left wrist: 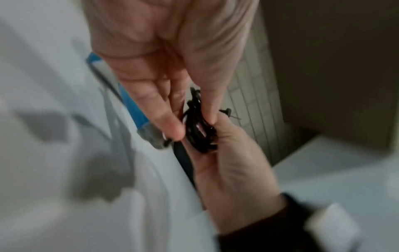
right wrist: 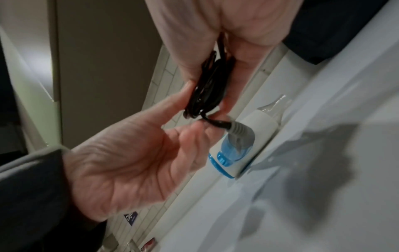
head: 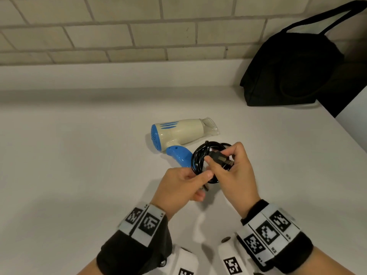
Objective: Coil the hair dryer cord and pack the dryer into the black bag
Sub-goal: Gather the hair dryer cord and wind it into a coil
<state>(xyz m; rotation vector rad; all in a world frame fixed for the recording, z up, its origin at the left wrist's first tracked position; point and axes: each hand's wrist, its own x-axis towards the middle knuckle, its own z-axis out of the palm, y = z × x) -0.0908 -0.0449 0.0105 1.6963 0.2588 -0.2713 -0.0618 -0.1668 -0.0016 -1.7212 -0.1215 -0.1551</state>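
Note:
A cream and blue hair dryer lies on its side on the white counter, nozzle pointing right. Its black cord is wound into a small coil just off the blue handle. My left hand pinches the coil's near side between thumb and fingers. My right hand holds the black plug across the coil, prongs pointing right. The right wrist view shows the coil between both hands, with the cord running into the dryer. A black bag slumps at the back right.
A pale tiled wall runs behind the counter above a raised ledge. The bag leans in the back right corner with its strap standing up. The counter's right edge runs diagonally, with a dark gap beside it.

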